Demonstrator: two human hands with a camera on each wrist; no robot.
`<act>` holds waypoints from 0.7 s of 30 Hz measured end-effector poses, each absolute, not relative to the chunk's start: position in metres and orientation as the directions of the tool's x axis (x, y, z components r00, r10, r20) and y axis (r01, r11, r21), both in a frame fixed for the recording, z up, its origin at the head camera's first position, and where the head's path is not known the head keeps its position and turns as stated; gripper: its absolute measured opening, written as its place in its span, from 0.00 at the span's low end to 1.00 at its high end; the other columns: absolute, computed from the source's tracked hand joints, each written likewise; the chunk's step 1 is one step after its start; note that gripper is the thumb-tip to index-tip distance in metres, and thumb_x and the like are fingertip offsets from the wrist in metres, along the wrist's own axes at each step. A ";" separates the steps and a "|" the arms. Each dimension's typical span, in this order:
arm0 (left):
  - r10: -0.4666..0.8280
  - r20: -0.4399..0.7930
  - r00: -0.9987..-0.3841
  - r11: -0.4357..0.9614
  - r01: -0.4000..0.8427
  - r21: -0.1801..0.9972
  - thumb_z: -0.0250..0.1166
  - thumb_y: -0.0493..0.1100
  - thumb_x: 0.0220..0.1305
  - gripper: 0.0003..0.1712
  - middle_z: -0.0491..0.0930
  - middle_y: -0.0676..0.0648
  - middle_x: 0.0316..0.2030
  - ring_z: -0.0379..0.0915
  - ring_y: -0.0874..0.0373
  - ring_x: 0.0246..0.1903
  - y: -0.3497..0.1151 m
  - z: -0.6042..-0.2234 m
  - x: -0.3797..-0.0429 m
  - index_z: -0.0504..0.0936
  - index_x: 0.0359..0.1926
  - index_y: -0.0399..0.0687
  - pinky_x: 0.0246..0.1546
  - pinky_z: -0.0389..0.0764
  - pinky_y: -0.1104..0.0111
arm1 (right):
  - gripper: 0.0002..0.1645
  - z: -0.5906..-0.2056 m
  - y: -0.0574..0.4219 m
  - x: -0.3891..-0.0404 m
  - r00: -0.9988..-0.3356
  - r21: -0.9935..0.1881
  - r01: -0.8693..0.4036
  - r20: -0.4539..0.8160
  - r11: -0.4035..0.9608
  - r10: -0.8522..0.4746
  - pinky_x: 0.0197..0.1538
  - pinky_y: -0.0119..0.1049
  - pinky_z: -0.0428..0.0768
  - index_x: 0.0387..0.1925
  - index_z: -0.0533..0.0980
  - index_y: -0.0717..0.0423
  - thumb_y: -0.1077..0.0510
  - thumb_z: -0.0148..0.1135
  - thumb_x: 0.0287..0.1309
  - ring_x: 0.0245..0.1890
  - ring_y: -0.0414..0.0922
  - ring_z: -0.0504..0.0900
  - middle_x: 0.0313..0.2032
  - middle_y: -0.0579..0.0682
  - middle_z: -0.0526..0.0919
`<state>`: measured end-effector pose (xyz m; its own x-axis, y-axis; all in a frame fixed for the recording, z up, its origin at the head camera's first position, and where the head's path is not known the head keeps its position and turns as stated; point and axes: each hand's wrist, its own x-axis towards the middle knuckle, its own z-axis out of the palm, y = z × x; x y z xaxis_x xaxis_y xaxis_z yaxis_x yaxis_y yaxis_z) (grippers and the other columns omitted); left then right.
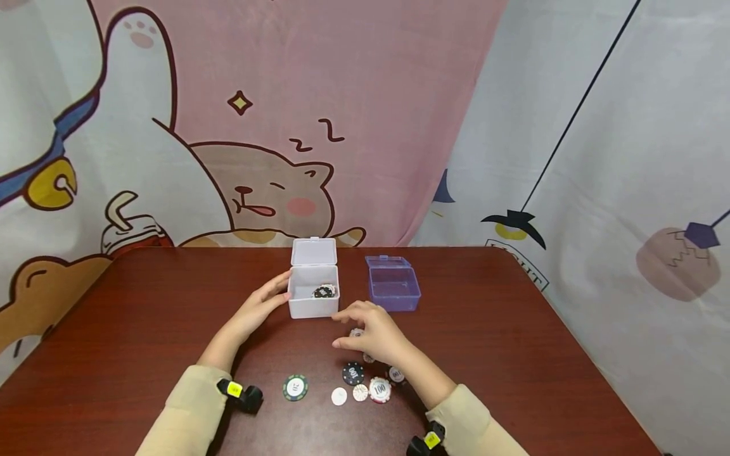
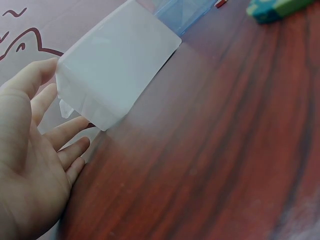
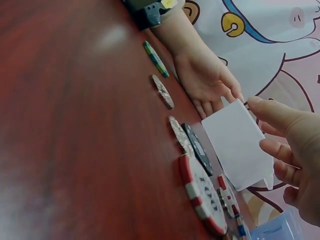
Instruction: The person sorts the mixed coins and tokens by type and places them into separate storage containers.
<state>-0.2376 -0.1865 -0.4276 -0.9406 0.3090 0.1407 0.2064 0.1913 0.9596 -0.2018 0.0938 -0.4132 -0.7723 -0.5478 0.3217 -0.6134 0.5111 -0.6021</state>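
Observation:
A white lidded box (image 1: 313, 308) stands with its lid up, and a few poker chips (image 1: 324, 291), a black one among them, lie inside. My left hand (image 1: 259, 310) touches the box's left side with extended fingers; the left wrist view shows the palm (image 2: 35, 165) beside the box wall. Just in front of the box's right corner hovers my right hand (image 1: 373, 332), fingers loosely bent and nothing between them. Below it on the table are a black chip (image 1: 353, 373), a red-and-white 100 chip (image 1: 379, 390), and other chips and coins, some partly hidden by the hand.
A blue-purple clear box (image 1: 394, 296) with its lid up stands right of the white one. Nearer the front lie a green 20 chip (image 1: 295, 387), a silver coin (image 1: 339, 396) and another coin (image 1: 360, 392). A patterned curtain (image 1: 365, 126) hangs behind the table.

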 end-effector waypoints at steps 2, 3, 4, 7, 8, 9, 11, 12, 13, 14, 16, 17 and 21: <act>0.308 0.138 -0.941 0.197 0.205 0.959 0.55 0.38 0.70 0.32 0.59 0.29 0.66 0.52 0.36 0.66 -0.187 -0.431 -0.240 0.57 0.72 0.39 0.62 0.52 0.41 | 0.25 -0.415 0.097 -0.198 -0.771 -0.604 -0.612 0.313 0.510 -0.555 0.39 0.36 0.71 0.46 0.83 0.54 0.51 0.77 0.44 0.35 0.45 0.75 0.36 0.48 0.81; 0.305 0.137 -0.943 0.200 0.204 0.958 0.55 0.38 0.70 0.32 0.59 0.30 0.66 0.52 0.37 0.66 -0.188 -0.434 -0.241 0.57 0.72 0.40 0.62 0.52 0.41 | 0.26 -0.416 0.099 -0.196 -0.768 -0.599 -0.616 0.313 0.512 -0.559 0.41 0.37 0.71 0.46 0.83 0.54 0.51 0.77 0.44 0.37 0.45 0.75 0.37 0.48 0.82; 0.303 0.138 -0.943 0.201 0.205 0.958 0.55 0.39 0.70 0.32 0.60 0.31 0.66 0.52 0.37 0.66 -0.188 -0.437 -0.242 0.57 0.72 0.42 0.62 0.51 0.41 | 0.26 -0.417 0.100 -0.195 -0.765 -0.589 -0.621 0.314 0.517 -0.562 0.43 0.39 0.71 0.46 0.83 0.54 0.50 0.77 0.44 0.38 0.44 0.76 0.37 0.47 0.82; 0.293 0.144 -0.945 0.206 0.210 0.956 0.55 0.40 0.71 0.32 0.61 0.33 0.67 0.53 0.40 0.66 -0.191 -0.447 -0.248 0.58 0.73 0.46 0.62 0.52 0.42 | 0.27 -0.419 0.105 -0.190 -0.755 -0.556 -0.638 0.316 0.533 -0.574 0.49 0.42 0.69 0.47 0.83 0.53 0.49 0.77 0.42 0.41 0.43 0.76 0.38 0.44 0.82; 0.291 0.144 -0.946 0.205 0.208 0.956 0.55 0.41 0.71 0.32 0.61 0.34 0.67 0.54 0.40 0.66 -0.191 -0.449 -0.249 0.58 0.73 0.47 0.62 0.52 0.43 | 0.27 -0.420 0.106 -0.189 -0.753 -0.546 -0.641 0.313 0.540 -0.578 0.49 0.42 0.69 0.47 0.83 0.52 0.48 0.77 0.43 0.41 0.42 0.76 0.39 0.42 0.82; 0.290 0.144 -0.946 0.203 0.208 0.957 0.55 0.41 0.71 0.32 0.61 0.34 0.67 0.54 0.40 0.66 -0.192 -0.450 -0.249 0.58 0.73 0.47 0.62 0.52 0.43 | 0.27 -0.421 0.107 -0.188 -0.753 -0.538 -0.642 0.307 0.546 -0.582 0.50 0.43 0.68 0.47 0.83 0.51 0.47 0.77 0.42 0.41 0.42 0.76 0.39 0.41 0.81; 0.290 0.147 -0.946 0.203 0.211 0.956 0.56 0.41 0.70 0.32 0.61 0.34 0.67 0.54 0.40 0.66 -0.192 -0.452 -0.250 0.58 0.73 0.47 0.62 0.52 0.43 | 0.28 -0.423 0.109 -0.187 -0.747 -0.521 -0.650 0.303 0.553 -0.592 0.49 0.42 0.68 0.47 0.83 0.51 0.45 0.77 0.42 0.40 0.42 0.76 0.39 0.40 0.81; 0.291 0.144 -0.946 0.205 0.209 0.956 0.56 0.41 0.70 0.32 0.61 0.33 0.67 0.54 0.39 0.66 -0.192 -0.448 -0.248 0.58 0.73 0.46 0.62 0.52 0.42 | 0.28 -0.424 0.110 -0.186 -0.743 -0.511 -0.654 0.301 0.557 -0.598 0.48 0.42 0.68 0.47 0.83 0.50 0.45 0.77 0.42 0.40 0.41 0.76 0.38 0.39 0.81; 0.291 0.138 -0.947 0.206 0.203 0.957 0.55 0.40 0.70 0.32 0.61 0.33 0.67 0.54 0.38 0.66 -0.191 -0.448 -0.248 0.58 0.73 0.45 0.62 0.52 0.42 | 0.28 -0.424 0.111 -0.185 -0.742 -0.508 -0.656 0.297 0.558 -0.601 0.48 0.41 0.68 0.47 0.83 0.50 0.44 0.77 0.42 0.39 0.41 0.76 0.38 0.39 0.81; 0.291 0.136 -0.947 0.205 0.201 0.958 0.56 0.41 0.70 0.32 0.61 0.33 0.67 0.54 0.38 0.66 -0.191 -0.447 -0.247 0.58 0.73 0.45 0.62 0.52 0.42 | 0.28 -0.424 0.112 -0.184 -0.739 -0.504 -0.659 0.295 0.558 -0.606 0.47 0.41 0.68 0.47 0.83 0.50 0.44 0.77 0.42 0.39 0.41 0.76 0.38 0.39 0.81; 0.290 0.137 -0.947 0.212 0.203 0.956 0.56 0.41 0.71 0.32 0.61 0.33 0.67 0.54 0.39 0.66 -0.191 -0.447 -0.247 0.58 0.73 0.45 0.62 0.52 0.41 | 0.28 -0.424 0.113 -0.182 -0.735 -0.501 -0.663 0.291 0.557 -0.613 0.46 0.40 0.68 0.46 0.83 0.49 0.45 0.77 0.41 0.38 0.40 0.75 0.37 0.40 0.81; 0.289 0.134 -0.948 0.213 0.200 0.956 0.56 0.41 0.71 0.32 0.61 0.33 0.67 0.53 0.39 0.66 -0.191 -0.446 -0.247 0.58 0.73 0.46 0.62 0.51 0.41 | 0.28 -0.424 0.114 -0.181 -0.732 -0.500 -0.665 0.289 0.556 -0.617 0.46 0.40 0.68 0.46 0.83 0.49 0.45 0.78 0.41 0.37 0.40 0.75 0.36 0.40 0.81; 0.286 0.135 -0.949 0.213 0.201 0.956 0.56 0.43 0.71 0.33 0.61 0.35 0.67 0.54 0.40 0.66 -0.191 -0.450 -0.249 0.58 0.73 0.49 0.62 0.51 0.42 | 0.27 -0.427 0.116 -0.177 -0.730 -0.491 -0.667 0.279 0.561 -0.624 0.46 0.39 0.68 0.45 0.83 0.47 0.45 0.78 0.40 0.37 0.39 0.75 0.34 0.38 0.80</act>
